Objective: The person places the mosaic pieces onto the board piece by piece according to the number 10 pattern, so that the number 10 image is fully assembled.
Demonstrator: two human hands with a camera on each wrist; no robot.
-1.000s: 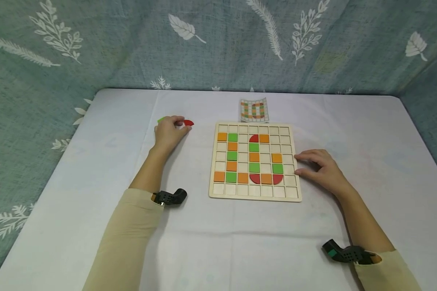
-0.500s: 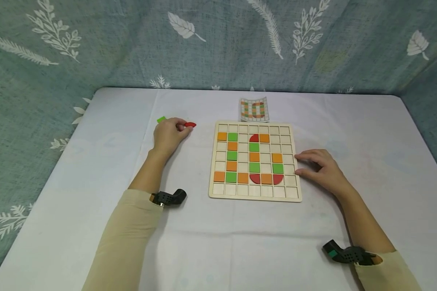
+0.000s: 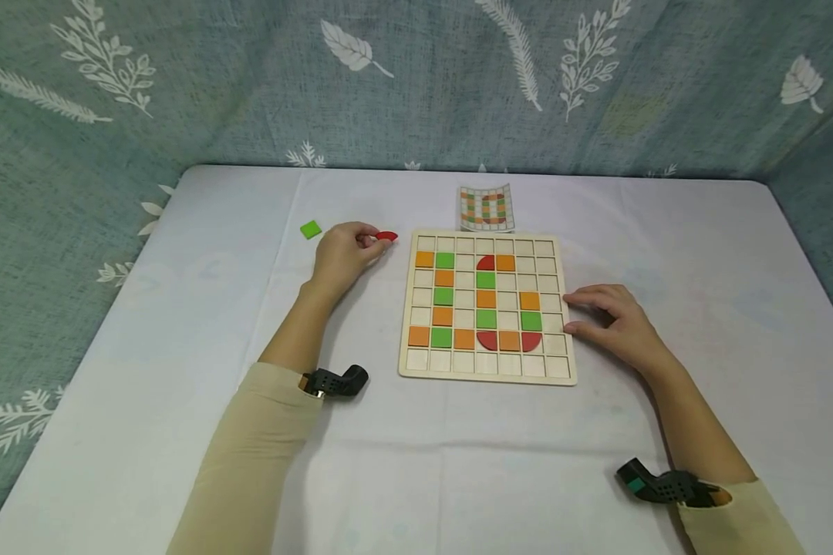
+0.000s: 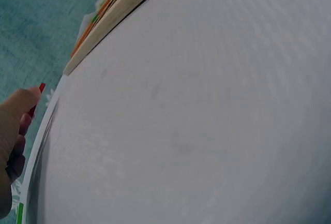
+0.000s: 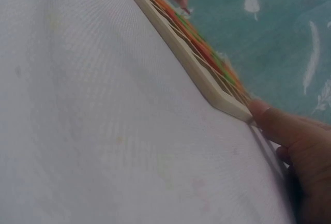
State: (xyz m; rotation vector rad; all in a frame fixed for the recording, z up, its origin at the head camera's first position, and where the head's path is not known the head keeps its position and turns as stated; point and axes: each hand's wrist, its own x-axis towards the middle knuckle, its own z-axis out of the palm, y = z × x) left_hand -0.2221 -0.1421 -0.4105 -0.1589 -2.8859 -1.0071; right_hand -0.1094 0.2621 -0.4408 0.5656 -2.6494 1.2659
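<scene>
Between thumb and fingers of my left hand (image 3: 345, 250) a red piece with a curved edge (image 3: 387, 236) is pinched, just left of the board's upper left corner; the fingers hide part of it. The same red piece (image 4: 41, 87) shows thin and edge-on in the left wrist view. The wooden grid board (image 3: 426, 361) lies flat, with orange and green squares and red quarter-round pieces in some cells. My right hand (image 3: 614, 320) touches the board's right edge with its thumb and a fingertip. In the right wrist view the thumb (image 5: 271, 120) rests against the board's side (image 5: 199, 81).
A green square (image 3: 311, 230) lies on the white-covered table (image 3: 347, 493), left of my left hand. Behind the board sits a small pattern card (image 3: 486, 208), slightly curled. A leaf-printed curtain (image 3: 416, 85) hangs beyond the table's far edge.
My left hand has moved right, toward the board, carrying the red piece. The green square, partly covered by the hand before, is now fully visible. The right hand stays at the board's edge.
</scene>
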